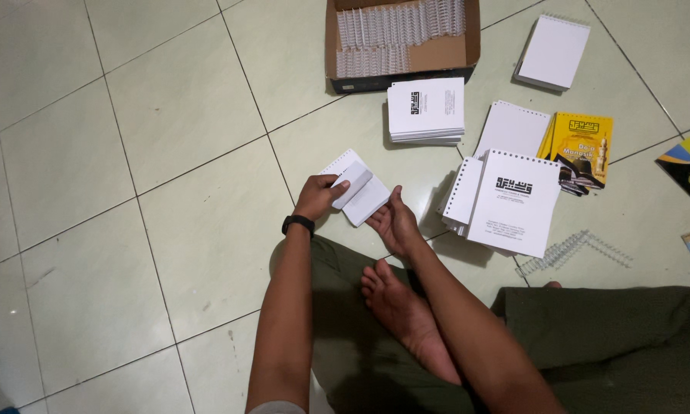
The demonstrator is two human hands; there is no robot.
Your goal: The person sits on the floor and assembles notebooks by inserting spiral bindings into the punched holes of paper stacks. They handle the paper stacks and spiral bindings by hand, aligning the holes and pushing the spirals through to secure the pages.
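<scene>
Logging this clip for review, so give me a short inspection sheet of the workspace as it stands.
Surface: pale green tiled floor; the person sits on it, bare foot tucked in.
Job's things: small stack of punched white sheets, held by both hands.
Clutter: cardboard box of wire binding coils; white booklet stack; bound white pad; punched sheet piles; yellow covers; loose coil.
Hands: left hand grips the stack's left edge; right hand supports its lower right; black wristband on left.
Cables: nothing seen.
Surroundings: printed covers at the right edge.
</scene>
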